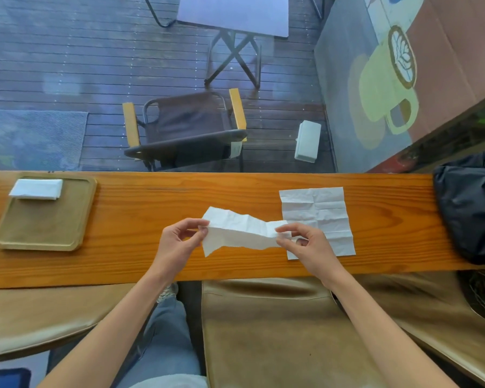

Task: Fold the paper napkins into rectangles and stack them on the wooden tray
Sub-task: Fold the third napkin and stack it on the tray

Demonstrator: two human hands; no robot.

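Note:
A white paper napkin, creased and half doubled over, hangs just above the middle of the wooden counter. My left hand pinches its left end and my right hand pinches its right end. To the right lies an unfolded, creased napkin, flat on the counter, its lower left corner hidden under my right hand. At the far left sits the wooden tray with a folded white napkin stack in its top left corner.
The narrow wooden counter runs left to right against a window. A black bag rests on its right end. Tan stool seats stand below the near edge. A chair and table are outside the glass.

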